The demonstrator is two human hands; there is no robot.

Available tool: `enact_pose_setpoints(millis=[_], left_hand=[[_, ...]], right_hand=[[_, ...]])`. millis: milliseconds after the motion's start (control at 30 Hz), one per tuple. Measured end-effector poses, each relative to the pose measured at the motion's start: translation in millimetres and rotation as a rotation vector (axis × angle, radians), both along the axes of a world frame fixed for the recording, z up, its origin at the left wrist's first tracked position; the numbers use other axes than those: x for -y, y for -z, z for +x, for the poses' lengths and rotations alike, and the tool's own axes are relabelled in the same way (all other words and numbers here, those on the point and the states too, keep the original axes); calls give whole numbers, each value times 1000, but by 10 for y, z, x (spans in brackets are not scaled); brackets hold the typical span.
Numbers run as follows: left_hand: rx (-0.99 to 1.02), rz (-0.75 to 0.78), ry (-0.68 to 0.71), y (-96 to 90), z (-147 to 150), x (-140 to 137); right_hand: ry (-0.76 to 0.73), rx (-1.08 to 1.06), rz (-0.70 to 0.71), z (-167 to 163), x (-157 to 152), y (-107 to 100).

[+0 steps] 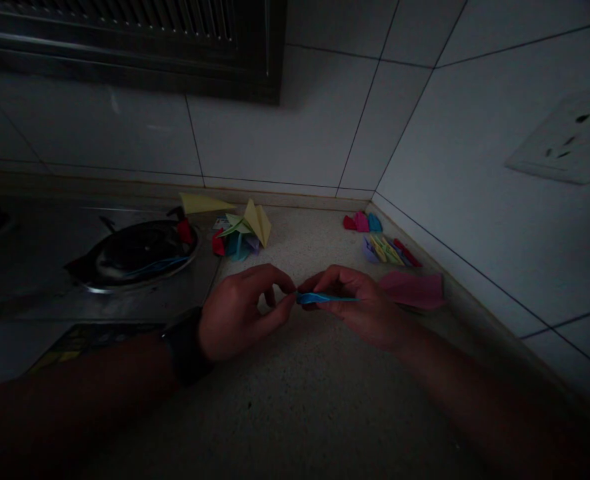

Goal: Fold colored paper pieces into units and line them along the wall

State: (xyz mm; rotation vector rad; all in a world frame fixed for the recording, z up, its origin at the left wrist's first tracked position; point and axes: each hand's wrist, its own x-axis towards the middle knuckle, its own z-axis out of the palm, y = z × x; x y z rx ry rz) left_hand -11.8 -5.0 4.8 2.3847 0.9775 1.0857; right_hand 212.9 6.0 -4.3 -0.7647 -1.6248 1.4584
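A piece of folded blue paper (319, 298) is held above the countertop, seen nearly edge-on. My right hand (352, 297) grips it between thumb and fingers along its right part. At its left tip, the thumb and forefinger of my left hand (247, 303) pinch the paper's end. A dark watch or band (187, 347) circles my left wrist. Just beyond my right hand lies a pink sheet of paper (415, 290), partly covered by that hand.
Folded paper planes (257, 223) lie in a pile beside the gas burner (145, 250). Small red, pink and blue folded papers (361, 221) sit in the corner, with more folded pieces (387, 250) nearer. Tiled walls and a socket (569, 140) bound the countertop (295, 400). A range hood (129, 47) overhangs the left.
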Motion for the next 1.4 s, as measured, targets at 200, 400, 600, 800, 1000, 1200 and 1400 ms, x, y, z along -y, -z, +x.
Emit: enact_pose_setpoints(millis=[200,400,600,800,1000,1200,1400], left_hand=[[1,67,-4,1,12,3],[-10,100,-38,43,22,-29],[-26,147,-60,47,24,-38],[-12,152,-60,42,34,-10],[20,154,-51,48,33,-6],[50,149,-14,57,40,-17],[50,135,18,46,41,-9]], right_hand=[[-23,51,23,-11,5,-22],[-39,115,148,7,6,35],[-41,261,434,18,43,30],[-19,350,715,11,60,-35],[4,370,883,12,45,-39],[15,404,937,-13,72,-74],[6,387,931,-22,83,-64]])
